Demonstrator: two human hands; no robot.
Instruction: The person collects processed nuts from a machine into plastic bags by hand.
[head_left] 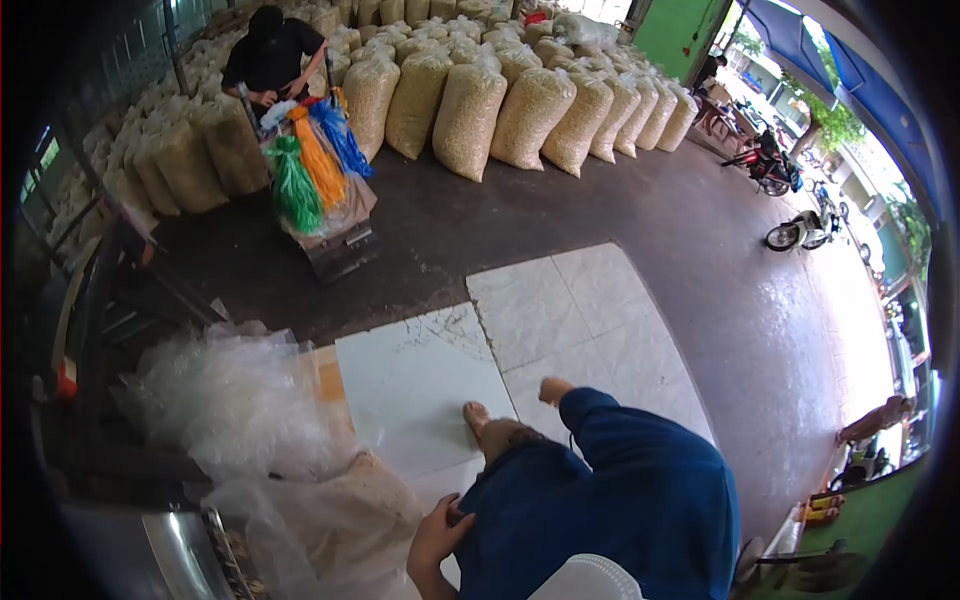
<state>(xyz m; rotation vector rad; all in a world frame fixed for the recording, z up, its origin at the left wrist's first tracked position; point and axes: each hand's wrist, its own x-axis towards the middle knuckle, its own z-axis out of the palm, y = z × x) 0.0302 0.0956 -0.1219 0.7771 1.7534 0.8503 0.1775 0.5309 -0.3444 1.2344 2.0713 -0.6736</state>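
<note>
My left hand (pixel 436 538) is low in the head view, beside the left thigh of my blue shorts (pixel 620 490). Its thumb and fingers are apart and loosely bent against the cloth, and I see nothing held in them. To the left of that hand is a clear plastic bag (pixel 290 525), with a tan bulk (pixel 370 510) showing through or beside it. A heap of clear plastic bags (pixel 235 400) lies just beyond. My right hand is out of view.
Pale floor tiles (pixel 410 390) lie under my feet. A person (pixel 268 65) stands at a hand truck (pixel 345 250) hung with green, orange and blue plastic strips (pixel 318 165). Filled sacks (pixel 470 115) line the back. Motorbikes (pixel 800 230) are parked right. A shiny metal surface (pixel 180 555) is lower left.
</note>
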